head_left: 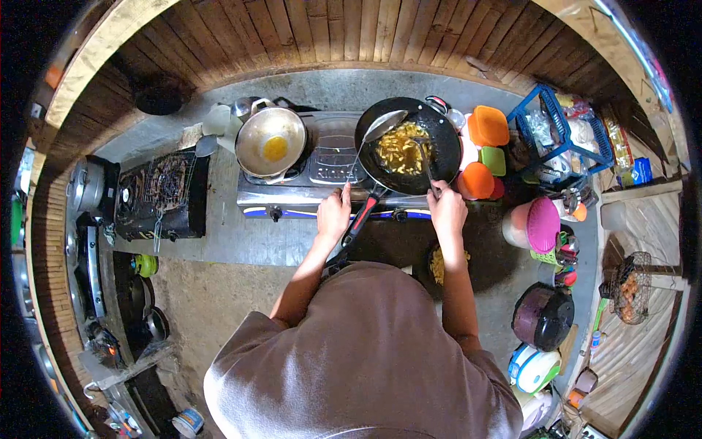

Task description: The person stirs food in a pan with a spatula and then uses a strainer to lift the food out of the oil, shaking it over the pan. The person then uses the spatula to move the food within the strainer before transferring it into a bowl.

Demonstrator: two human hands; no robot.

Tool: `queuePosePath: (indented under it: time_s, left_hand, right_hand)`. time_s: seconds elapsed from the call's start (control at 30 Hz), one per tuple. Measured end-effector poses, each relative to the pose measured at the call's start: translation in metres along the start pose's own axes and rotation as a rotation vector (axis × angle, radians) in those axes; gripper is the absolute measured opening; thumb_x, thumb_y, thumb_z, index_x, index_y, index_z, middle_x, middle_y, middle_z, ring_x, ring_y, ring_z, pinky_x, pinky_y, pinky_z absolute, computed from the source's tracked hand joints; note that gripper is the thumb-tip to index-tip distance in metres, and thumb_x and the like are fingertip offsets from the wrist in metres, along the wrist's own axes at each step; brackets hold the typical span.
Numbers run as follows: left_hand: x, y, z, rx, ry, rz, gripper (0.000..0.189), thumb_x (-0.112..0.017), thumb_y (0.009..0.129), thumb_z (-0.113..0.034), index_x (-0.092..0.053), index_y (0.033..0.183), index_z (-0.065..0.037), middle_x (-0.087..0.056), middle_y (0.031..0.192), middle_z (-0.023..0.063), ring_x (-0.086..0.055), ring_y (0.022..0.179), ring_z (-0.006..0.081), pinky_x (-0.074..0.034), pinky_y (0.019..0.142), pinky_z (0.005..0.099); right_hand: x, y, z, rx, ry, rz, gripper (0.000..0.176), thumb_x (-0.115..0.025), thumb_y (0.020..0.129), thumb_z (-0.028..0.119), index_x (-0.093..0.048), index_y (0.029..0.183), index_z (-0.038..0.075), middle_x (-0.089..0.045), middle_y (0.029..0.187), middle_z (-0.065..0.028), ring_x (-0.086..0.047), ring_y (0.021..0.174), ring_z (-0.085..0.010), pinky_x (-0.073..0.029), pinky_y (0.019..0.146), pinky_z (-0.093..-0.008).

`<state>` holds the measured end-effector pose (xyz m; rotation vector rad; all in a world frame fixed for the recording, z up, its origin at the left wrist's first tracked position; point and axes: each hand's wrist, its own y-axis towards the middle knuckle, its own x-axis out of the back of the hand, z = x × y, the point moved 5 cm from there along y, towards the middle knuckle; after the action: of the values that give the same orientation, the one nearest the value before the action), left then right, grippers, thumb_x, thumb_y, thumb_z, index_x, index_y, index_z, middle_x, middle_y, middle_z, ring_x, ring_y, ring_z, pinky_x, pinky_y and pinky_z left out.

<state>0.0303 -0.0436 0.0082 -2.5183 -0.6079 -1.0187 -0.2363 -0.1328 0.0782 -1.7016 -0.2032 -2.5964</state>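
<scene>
My left hand [334, 212] is closed around the thin handle of a skimmer [385, 126], whose wide round head is over the left part of a black frying pan [446, 150]. Yellow-brown food pieces [402, 148] lie in oil in this pan. My right hand [447, 208] grips a dark-handled spatula [425, 162], its far end down among the food. The pan's black and red handle [363, 217] points toward me, just right of my left hand. Whether the skimmer head touches the pan cannot be made out.
The pan stands on a two-burner gas stove [322, 201]. A pale pot [269, 143] with yellow liquid sits on its left burner. Orange containers [488, 126] and a blue basket [563, 135] are at right. A dish of yellow pieces [439, 265] is partly behind my right arm.
</scene>
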Motion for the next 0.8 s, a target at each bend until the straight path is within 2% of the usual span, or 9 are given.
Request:
queuePosePath:
  time_s: [0.3,0.37,0.43,0.8]
  left_hand:
    - [0.001,0.011,-0.002,-0.005,0.001,-0.089,0.059,-0.043,0.099,-0.048,-0.066,0.078,0.002,-0.064,0.073,0.0298,-0.064,0.078,0.0477,-0.05,0.072,0.0547]
    - [-0.001,0.016,-0.001,0.004,-0.008,-0.095,0.059,-0.043,0.099,-0.047,-0.066,0.078,0.002,-0.064,0.073,0.0301,-0.064,0.077,0.0476,-0.05,0.072,0.0548]
    - [-0.001,0.019,-0.001,0.015,-0.014,-0.098,0.058,-0.044,0.099,-0.047,-0.067,0.078,0.002,-0.063,0.073,0.0304,-0.065,0.077,0.0475,-0.05,0.071,0.0549]
    - [-0.014,0.028,0.007,0.075,-0.118,-0.049,0.07,-0.041,0.099,-0.052,-0.064,0.071,0.007,-0.061,0.071,0.0329,-0.063,0.077,0.0492,-0.049,0.071,0.0549]
  right_hand:
    - [-0.007,0.041,0.01,0.062,-0.048,0.039,0.023,-0.07,0.084,0.029,-0.069,0.104,0.018,-0.069,0.076,-0.0159,-0.069,0.075,-0.0368,-0.055,0.065,-0.0479]
    - [-0.009,0.046,0.012,0.033,-0.083,0.038,0.024,-0.07,0.083,0.029,-0.07,0.106,0.021,-0.071,0.075,-0.0118,-0.069,0.075,-0.0351,-0.053,0.066,-0.0478]
    - [-0.009,0.049,0.015,0.04,-0.075,0.044,0.024,-0.07,0.083,0.029,-0.07,0.106,0.022,-0.071,0.076,-0.0114,-0.069,0.075,-0.0353,-0.053,0.066,-0.0481]
    - [-0.005,0.054,0.012,0.027,-0.052,0.025,0.024,-0.07,0.085,0.028,-0.069,0.108,0.022,-0.071,0.079,-0.0116,-0.069,0.076,-0.0345,-0.053,0.066,-0.0471]
